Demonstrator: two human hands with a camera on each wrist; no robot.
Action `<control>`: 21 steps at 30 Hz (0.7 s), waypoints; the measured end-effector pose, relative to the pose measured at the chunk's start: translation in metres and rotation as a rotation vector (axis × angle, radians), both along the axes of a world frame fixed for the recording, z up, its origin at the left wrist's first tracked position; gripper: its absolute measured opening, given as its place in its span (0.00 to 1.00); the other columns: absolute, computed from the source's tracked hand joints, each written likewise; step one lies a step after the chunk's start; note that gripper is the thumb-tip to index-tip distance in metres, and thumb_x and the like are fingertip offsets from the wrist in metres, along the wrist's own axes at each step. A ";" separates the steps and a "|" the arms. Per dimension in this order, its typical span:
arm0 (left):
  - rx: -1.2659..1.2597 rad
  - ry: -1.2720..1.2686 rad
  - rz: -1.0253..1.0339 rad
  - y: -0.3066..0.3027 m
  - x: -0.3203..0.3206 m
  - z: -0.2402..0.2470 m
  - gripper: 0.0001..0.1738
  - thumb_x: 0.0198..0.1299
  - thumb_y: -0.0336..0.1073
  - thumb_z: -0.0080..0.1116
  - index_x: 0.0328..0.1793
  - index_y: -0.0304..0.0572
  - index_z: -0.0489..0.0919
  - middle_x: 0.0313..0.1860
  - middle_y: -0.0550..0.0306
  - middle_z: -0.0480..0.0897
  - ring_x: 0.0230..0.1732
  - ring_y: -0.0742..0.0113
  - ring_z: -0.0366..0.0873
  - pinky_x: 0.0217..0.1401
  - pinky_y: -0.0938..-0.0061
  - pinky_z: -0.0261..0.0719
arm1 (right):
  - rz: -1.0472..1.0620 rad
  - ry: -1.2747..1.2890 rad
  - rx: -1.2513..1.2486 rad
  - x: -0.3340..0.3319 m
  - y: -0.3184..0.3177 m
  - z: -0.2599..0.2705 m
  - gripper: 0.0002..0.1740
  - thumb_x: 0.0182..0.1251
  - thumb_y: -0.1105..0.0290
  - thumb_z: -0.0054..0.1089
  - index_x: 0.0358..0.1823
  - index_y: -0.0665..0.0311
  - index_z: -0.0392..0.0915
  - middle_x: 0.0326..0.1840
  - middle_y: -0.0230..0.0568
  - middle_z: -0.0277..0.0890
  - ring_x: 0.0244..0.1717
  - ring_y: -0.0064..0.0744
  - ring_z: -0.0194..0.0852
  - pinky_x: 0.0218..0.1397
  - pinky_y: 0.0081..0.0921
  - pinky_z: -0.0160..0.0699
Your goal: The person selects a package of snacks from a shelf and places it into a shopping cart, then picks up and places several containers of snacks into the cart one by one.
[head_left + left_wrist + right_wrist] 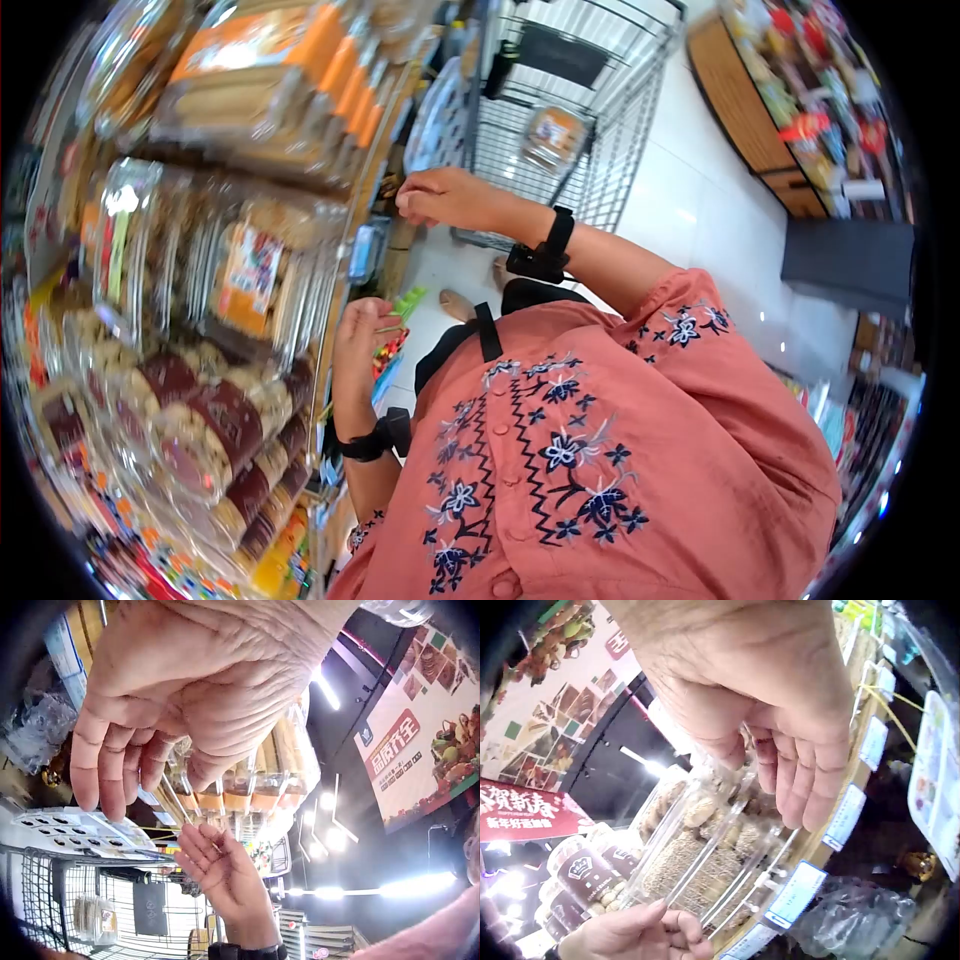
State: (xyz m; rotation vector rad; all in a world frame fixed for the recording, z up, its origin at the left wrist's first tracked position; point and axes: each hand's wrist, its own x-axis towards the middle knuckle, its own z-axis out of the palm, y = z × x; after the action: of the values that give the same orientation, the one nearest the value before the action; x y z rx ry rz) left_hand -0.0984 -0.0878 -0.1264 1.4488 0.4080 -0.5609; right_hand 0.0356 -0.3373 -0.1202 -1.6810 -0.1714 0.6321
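In the head view my left hand is beside the shelf edge, fingers loosely bent and holding nothing. Farther up, my right hand hangs between shelf and cart, empty, with fingers bent. The left wrist view shows my left hand palm on, and my right hand below it. In the right wrist view my right hand overlaps clear packs of biscuits; contact cannot be told. My left hand is at the bottom. Orange-labelled packs stand on the shelf.
A wire shopping cart holds one orange-labelled pack. Round tubs with maroon bands fill the lower left shelf. Across the tiled floor are a wooden display stand and a dark box.
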 end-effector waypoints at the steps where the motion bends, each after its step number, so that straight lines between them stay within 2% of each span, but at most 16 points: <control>1: -0.027 -0.036 0.015 -0.008 0.012 -0.008 0.21 0.76 0.49 0.49 0.54 0.36 0.75 0.49 0.51 0.81 0.47 0.64 0.83 0.50 0.70 0.81 | -0.059 0.049 0.012 -0.001 -0.014 -0.006 0.19 0.75 0.57 0.54 0.50 0.67 0.79 0.43 0.37 0.82 0.45 0.25 0.82 0.46 0.25 0.83; 3: -0.060 -0.024 -0.024 -0.021 0.035 -0.015 0.21 0.76 0.49 0.49 0.53 0.36 0.75 0.49 0.51 0.81 0.47 0.64 0.82 0.50 0.70 0.81 | -0.157 0.148 0.048 -0.002 -0.040 -0.024 0.19 0.75 0.57 0.54 0.50 0.67 0.78 0.44 0.38 0.82 0.46 0.27 0.83 0.47 0.25 0.83; 4: -0.072 -0.019 -0.039 -0.028 0.045 -0.017 0.20 0.76 0.49 0.50 0.53 0.36 0.75 0.49 0.51 0.81 0.47 0.65 0.82 0.51 0.69 0.81 | -0.198 0.196 0.093 -0.001 -0.057 -0.034 0.19 0.75 0.57 0.54 0.52 0.68 0.77 0.46 0.41 0.82 0.47 0.32 0.84 0.46 0.26 0.84; 7: -0.098 0.017 -0.106 -0.054 0.066 -0.015 0.20 0.76 0.49 0.50 0.54 0.36 0.75 0.49 0.51 0.81 0.47 0.65 0.82 0.51 0.69 0.81 | -0.428 0.340 0.208 0.006 -0.112 -0.073 0.21 0.74 0.58 0.55 0.54 0.69 0.75 0.49 0.46 0.81 0.47 0.35 0.84 0.47 0.29 0.86; 8: -0.082 0.032 -0.123 -0.062 0.072 -0.016 0.19 0.77 0.47 0.49 0.54 0.36 0.75 0.49 0.51 0.81 0.47 0.65 0.81 0.51 0.70 0.81 | -0.536 0.380 0.221 0.009 -0.130 -0.087 0.23 0.72 0.62 0.55 0.58 0.74 0.71 0.49 0.50 0.79 0.47 0.40 0.84 0.44 0.33 0.88; 13: -0.013 0.104 -0.162 -0.094 0.090 -0.022 0.18 0.78 0.46 0.47 0.53 0.36 0.75 0.47 0.52 0.81 0.46 0.65 0.81 0.51 0.70 0.81 | -0.982 0.587 0.291 0.018 -0.226 -0.196 0.26 0.72 0.66 0.53 0.65 0.74 0.63 0.51 0.53 0.73 0.46 0.44 0.82 0.45 0.41 0.91; 17: 0.037 0.180 -0.175 -0.120 0.099 -0.025 0.19 0.77 0.47 0.47 0.55 0.36 0.75 0.48 0.53 0.80 0.45 0.66 0.81 0.51 0.70 0.81 | -1.286 0.711 0.389 0.014 -0.269 -0.265 0.28 0.74 0.67 0.53 0.68 0.76 0.58 0.54 0.58 0.69 0.47 0.49 0.81 0.46 0.44 0.92; 18: 0.050 0.198 -0.182 -0.127 0.102 -0.024 0.20 0.77 0.48 0.47 0.55 0.36 0.75 0.48 0.53 0.80 0.45 0.66 0.81 0.51 0.70 0.81 | -1.305 0.735 0.413 0.014 -0.274 -0.275 0.29 0.75 0.67 0.52 0.70 0.78 0.56 0.59 0.62 0.66 0.53 0.54 0.79 0.50 0.47 0.91; 21: 0.098 0.246 -0.193 -0.148 0.113 -0.024 0.21 0.77 0.48 0.48 0.56 0.34 0.74 0.48 0.52 0.80 0.45 0.65 0.81 0.51 0.69 0.81 | -1.436 0.792 0.555 0.020 -0.281 -0.309 0.31 0.76 0.69 0.50 0.72 0.78 0.53 0.65 0.68 0.62 0.59 0.60 0.75 0.55 0.50 0.88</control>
State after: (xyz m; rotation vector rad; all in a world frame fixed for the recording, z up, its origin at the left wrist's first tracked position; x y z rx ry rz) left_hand 0.0149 -0.2362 -0.1504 1.5278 0.4973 -0.8907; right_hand 0.0552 -0.6185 -0.4294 -0.5914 1.2151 0.0495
